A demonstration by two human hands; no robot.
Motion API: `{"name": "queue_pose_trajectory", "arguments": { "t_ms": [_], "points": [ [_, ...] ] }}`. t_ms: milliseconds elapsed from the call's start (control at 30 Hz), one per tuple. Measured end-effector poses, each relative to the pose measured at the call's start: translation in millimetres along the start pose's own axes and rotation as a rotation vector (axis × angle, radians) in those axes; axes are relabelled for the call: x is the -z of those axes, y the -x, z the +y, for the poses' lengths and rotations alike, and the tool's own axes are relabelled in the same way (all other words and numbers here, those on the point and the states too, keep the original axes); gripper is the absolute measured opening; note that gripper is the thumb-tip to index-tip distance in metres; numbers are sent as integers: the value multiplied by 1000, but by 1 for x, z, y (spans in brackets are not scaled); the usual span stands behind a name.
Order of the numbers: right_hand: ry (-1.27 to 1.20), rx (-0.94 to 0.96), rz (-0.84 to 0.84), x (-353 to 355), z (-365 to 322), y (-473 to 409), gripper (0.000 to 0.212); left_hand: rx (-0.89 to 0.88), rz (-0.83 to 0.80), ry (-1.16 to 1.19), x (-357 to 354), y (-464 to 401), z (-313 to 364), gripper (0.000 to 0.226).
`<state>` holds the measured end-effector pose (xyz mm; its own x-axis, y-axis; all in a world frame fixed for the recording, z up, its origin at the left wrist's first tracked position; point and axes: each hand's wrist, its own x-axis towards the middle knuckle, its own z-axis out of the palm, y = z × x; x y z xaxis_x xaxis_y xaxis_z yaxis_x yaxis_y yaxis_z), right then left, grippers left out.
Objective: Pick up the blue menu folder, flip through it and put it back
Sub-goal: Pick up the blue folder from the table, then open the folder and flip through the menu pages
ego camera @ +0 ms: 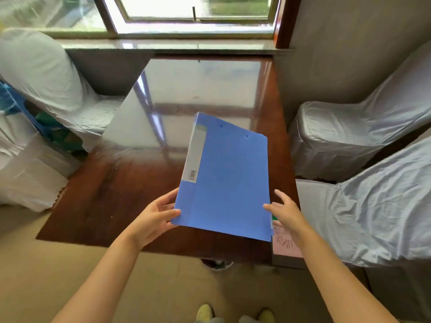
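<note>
The blue menu folder (229, 183) is closed, with a grey label strip along its left spine, and it is held tilted above the glossy wooden table (112, 201). My left hand (155, 217) grips its near left corner, thumb on top and fingers beneath. My right hand (288, 212) is at the near right edge with its fingers spread; the thumb touches the cover's edge, and I cannot see whether the fingers hold it.
A pink printed sheet (285, 243) lies on the table's near right corner, partly under the folder. Cloth-covered chairs stand at the left (46, 73) and right (349, 136). A window sill (163, 45) runs behind the table. Tiled floor and my shoes (205, 313) are below.
</note>
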<state>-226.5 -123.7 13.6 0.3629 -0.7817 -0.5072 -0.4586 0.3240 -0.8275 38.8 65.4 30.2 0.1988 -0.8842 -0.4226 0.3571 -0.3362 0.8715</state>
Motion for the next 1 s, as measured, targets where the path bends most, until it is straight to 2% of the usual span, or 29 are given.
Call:
{"name": "queue_pose_trajectory", "arguments": {
  "t_ms": [67,167,300,400,533,600,700,800,900,1000],
  "points": [
    [-129,54,-96,19,-16,3,44,-61,0,5,-7,1,17,61],
    [-244,242,-185,44,-40,15,40,-154,-19,-34,-21,2,44,61],
    [-296,410,-154,65,-65,31,38,-288,23,-149,-42,1,69,64],
    [-267,494,-88,72,-74,39,39,-432,43,-254,-66,1,74,82],
    [-215,562,-21,82,-78,47,37,-600,145,-831,-97,0,70,110],
    [-211,574,-21,87,-79,50,36,-679,224,-960,-105,-1,63,112],
    [-227,600,-29,90,-80,56,34,-759,328,-998,-112,0,61,108],
    [-253,626,-23,90,-86,58,36,-830,292,-995,-114,5,64,101],
    [-333,648,-14,87,-90,63,33,-850,281,-907,-120,10,63,92],
    [-406,671,33,80,-90,67,31,-848,286,-716,-128,11,61,85]
  ]
}}
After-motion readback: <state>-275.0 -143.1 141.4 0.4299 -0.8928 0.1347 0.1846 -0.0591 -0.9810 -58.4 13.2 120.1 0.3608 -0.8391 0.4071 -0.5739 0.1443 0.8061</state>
